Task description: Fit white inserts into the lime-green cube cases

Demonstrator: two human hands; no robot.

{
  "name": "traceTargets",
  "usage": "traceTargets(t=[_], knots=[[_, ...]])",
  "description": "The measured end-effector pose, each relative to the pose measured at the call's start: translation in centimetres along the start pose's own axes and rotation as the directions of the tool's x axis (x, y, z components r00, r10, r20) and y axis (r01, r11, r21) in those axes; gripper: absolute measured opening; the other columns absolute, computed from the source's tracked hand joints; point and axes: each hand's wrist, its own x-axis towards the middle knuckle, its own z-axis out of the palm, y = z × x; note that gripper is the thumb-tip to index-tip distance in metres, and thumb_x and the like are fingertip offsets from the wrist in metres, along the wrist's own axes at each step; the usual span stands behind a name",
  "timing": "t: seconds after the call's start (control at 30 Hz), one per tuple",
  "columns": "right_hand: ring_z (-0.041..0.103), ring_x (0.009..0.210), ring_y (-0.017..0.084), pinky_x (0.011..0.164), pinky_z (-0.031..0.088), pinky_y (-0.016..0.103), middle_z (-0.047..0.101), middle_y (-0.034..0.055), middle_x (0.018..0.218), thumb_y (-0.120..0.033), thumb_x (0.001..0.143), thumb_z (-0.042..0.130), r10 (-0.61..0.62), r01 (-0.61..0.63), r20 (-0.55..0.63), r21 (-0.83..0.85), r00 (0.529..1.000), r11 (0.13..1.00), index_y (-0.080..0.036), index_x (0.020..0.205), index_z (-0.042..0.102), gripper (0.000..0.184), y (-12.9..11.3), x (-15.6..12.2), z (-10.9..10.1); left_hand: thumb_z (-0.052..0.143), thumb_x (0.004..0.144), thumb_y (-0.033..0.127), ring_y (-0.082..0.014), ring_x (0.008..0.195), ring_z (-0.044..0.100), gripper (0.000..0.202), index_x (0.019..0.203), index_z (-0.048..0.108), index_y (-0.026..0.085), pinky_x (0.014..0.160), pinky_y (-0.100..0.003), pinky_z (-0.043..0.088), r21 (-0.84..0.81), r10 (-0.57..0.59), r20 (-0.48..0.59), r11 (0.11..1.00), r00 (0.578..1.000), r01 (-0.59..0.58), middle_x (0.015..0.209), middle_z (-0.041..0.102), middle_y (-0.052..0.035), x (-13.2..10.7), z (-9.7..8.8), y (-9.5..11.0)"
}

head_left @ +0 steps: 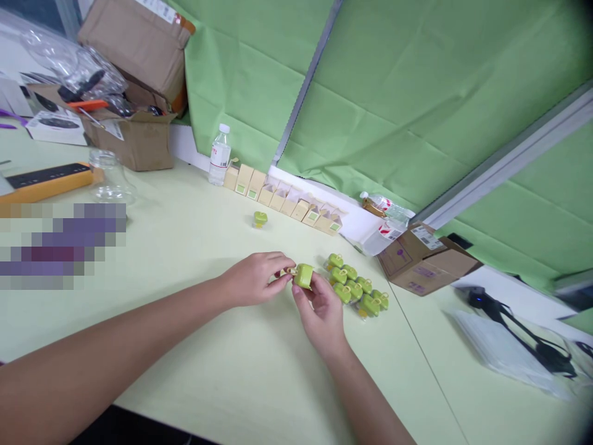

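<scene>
Both my hands meet over the pale green table (194, 346), holding one small green plastic piece (303, 275) between them. My left hand (257, 278) pinches its left end, where a small yellowish loop shows. My right hand (322, 312) grips the piece from below and the right with curled fingers. Just right of my hands lies a cluster of several similar green pieces (356, 287). One more green piece (260, 219) sits alone farther back on the table.
A row of small tan boxes (282, 199) lines the back wall beside a water bottle (219, 155). Cardboard boxes (426, 258) (134, 139) stand right and back left. A glass jar (107, 176), an orange-edged device (44, 179) and a bagged black item (523, 334) lie around.
</scene>
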Motion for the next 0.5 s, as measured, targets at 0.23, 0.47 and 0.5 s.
traceTargets(t=[0.23, 0.47, 0.5], knots=[[0.062, 0.097, 0.023, 0.090, 0.055, 0.040, 0.065, 0.0070, 0.105, -0.046, 0.098, 0.047, 0.061, -0.061, -0.016, 0.022, 0.998, 0.998, -0.025, 0.105, 0.069, 0.031, -0.22, 0.00, -0.33, 0.044, 0.097, 0.020, -0.0157, 0.082, 0.061, 0.019, 0.107, 0.060, 0.019, 0.075, -0.029, 0.049, -0.047, 0.009, -0.046, 0.999, 0.999, -0.011, 0.095, 0.066, -0.0048, 0.05, 0.14, 0.14], [0.064, 0.098, 0.023, 0.093, 0.056, 0.042, 0.067, 0.0058, 0.109, -0.047, 0.093, 0.058, 0.117, -0.120, 0.028, 0.138, 0.993, 0.983, -0.024, 0.109, 0.069, 0.030, 0.21, 0.22, -0.07, 0.041, 0.096, 0.016, -0.0159, 0.084, 0.064, 0.021, 0.100, 0.062, 0.019, 0.076, -0.029, 0.050, -0.089, 0.019, -0.072, 0.996, 0.997, -0.025, 0.093, 0.068, -0.0048, 0.02, 0.21, -0.08], [0.064, 0.099, 0.022, 0.093, 0.056, 0.042, 0.067, 0.0054, 0.109, -0.046, 0.093, 0.058, 0.117, -0.122, 0.040, 0.156, 0.992, 0.980, -0.025, 0.110, 0.069, 0.030, 0.22, 0.24, -0.04, 0.042, 0.096, 0.016, -0.0155, 0.082, 0.063, 0.020, 0.098, 0.062, 0.019, 0.075, -0.028, 0.049, -0.096, 0.015, -0.078, 0.995, 0.997, -0.023, 0.091, 0.068, -0.0044, 0.03, 0.23, -0.03]])
